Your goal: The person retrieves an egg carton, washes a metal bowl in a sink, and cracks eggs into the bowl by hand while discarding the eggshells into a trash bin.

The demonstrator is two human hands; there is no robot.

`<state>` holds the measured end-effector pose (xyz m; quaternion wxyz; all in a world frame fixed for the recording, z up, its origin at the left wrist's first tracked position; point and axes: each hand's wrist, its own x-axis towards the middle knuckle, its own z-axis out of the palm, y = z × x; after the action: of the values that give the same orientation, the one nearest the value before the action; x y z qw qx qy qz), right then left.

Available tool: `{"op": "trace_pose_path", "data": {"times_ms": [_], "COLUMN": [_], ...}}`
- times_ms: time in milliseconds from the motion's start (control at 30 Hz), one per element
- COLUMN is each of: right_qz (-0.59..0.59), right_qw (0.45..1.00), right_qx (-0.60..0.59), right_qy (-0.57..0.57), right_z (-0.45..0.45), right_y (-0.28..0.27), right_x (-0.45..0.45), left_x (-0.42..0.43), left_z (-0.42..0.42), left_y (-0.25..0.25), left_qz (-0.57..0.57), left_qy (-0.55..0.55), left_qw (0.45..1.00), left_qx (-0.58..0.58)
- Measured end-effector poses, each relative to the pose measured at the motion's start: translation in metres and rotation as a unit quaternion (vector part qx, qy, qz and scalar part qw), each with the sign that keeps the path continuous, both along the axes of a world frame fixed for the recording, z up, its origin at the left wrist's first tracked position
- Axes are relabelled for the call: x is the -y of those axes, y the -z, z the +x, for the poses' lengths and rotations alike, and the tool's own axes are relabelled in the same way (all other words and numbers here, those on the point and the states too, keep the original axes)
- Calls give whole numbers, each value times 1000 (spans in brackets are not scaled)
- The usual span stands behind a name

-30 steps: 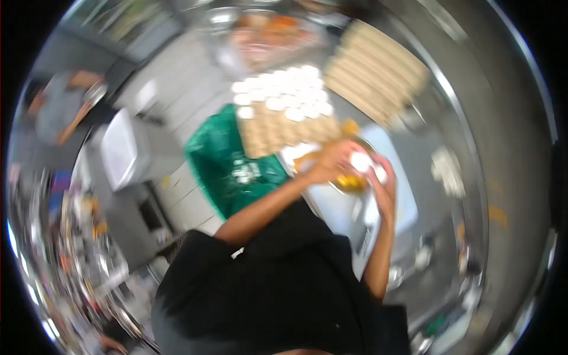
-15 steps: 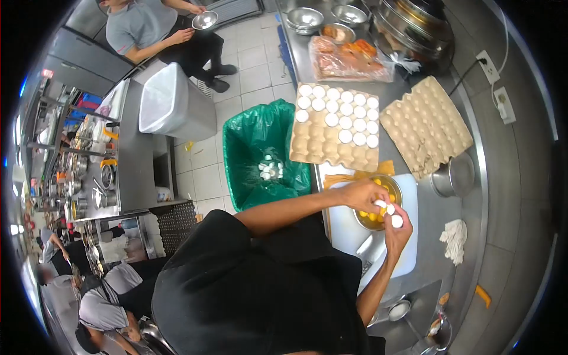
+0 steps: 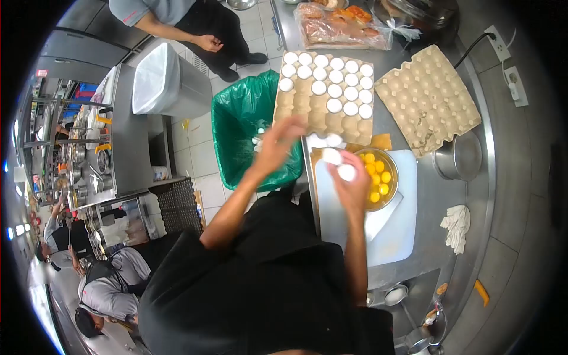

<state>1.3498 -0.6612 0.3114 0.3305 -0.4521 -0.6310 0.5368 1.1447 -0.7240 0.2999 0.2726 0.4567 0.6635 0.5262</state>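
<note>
My left hand (image 3: 281, 142), blurred by motion, is over the right side of the green-lined bin (image 3: 228, 148), fingers apart and holding nothing visible. White shells (image 3: 258, 137) lie in the bin. My right hand (image 3: 354, 184) holds two white eggs (image 3: 347, 173) at the left rim of a metal bowl (image 3: 395, 171). Several yolks (image 3: 379, 166) fill the bowl, which rests on a white cutting board (image 3: 395, 239). Above, a cardboard tray (image 3: 299, 106) carries rows of white eggs (image 3: 336, 77). Two white pieces, eggs or shells, lie just below the tray.
An empty egg carton (image 3: 429, 97) lies right of the tray, partly over a metal pot (image 3: 464, 157). Bagged food (image 3: 340, 29) sits at the back. A cloth (image 3: 455, 228) lies at the right. A person (image 3: 201, 29) stands beyond a white bin (image 3: 157, 77); others are at lower left.
My left hand has left the bowl and moved left over the bin. My right hand has shifted toward the bowl's left rim with its eggs. The view has shifted; the standing person's hand no longer holds a bowl.
</note>
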Motion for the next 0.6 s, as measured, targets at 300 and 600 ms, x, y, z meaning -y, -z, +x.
{"op": "trace_pose_path", "data": {"times_ms": [300,600], "right_qz": [86,71], "right_qw": [943,968], "right_qx": [94,191], "right_qy": [-307,-149], "right_z": [-124,-21], "right_y": [71,33], "right_x": [68,111], "left_x": [227,243], "left_z": [-77,-4], "left_y": [254,375], "left_qz": [-413,-207], "left_qy": [-543,-554], "left_qw": [653,722], "left_qx": [331,359]}}
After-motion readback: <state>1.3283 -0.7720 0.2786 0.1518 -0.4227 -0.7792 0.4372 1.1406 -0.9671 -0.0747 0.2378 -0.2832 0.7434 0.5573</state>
